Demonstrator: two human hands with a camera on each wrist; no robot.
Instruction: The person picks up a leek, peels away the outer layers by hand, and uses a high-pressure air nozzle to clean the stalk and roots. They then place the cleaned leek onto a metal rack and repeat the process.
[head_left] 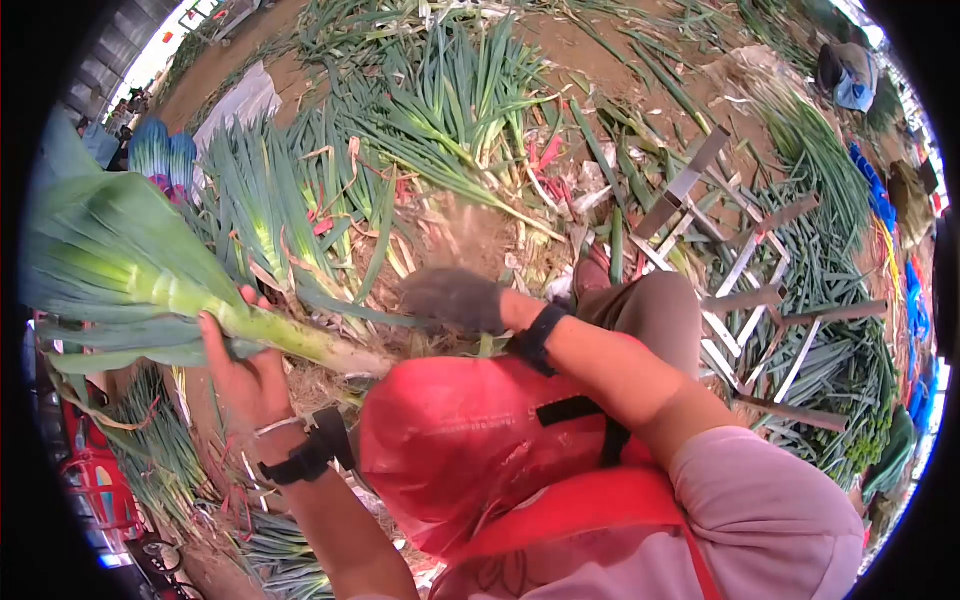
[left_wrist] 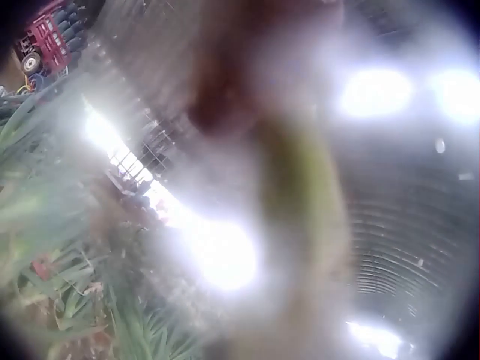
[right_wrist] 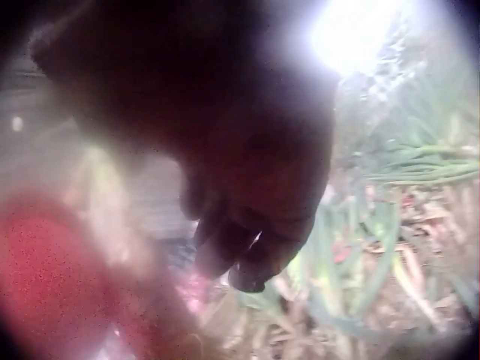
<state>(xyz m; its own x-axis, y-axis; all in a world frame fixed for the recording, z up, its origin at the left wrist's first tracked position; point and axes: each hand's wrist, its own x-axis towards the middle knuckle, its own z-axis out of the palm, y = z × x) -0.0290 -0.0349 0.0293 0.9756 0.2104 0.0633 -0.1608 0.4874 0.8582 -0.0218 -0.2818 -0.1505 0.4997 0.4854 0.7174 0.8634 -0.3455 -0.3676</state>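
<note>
A thick leek (head_left: pixel 300 335) with broad green leaves lies slantwise across my left side, its pale root end close to the red apron (head_left: pixel 440 430). My left hand (head_left: pixel 250 375) grips it where the leaves fan out from the stalk. In the left wrist view the stalk (left_wrist: pixel 307 195) is a green blur. Just above the root end is my right hand (head_left: pixel 455 298), in a dark glove and blurred. A long green leaf reaches up to it. In the right wrist view its fingers (right_wrist: pixel 251 255) are bent and in shadow; I cannot tell if they hold anything.
Piles of leeks (head_left: pixel 440 110) cover the soil ahead, with loose leaves and red ties among them. To the right stands an upturned metal-legged frame (head_left: pixel 740 270) beside more green stalks (head_left: pixel 820 370). A red vehicle (head_left: pixel 100 480) is at the far left.
</note>
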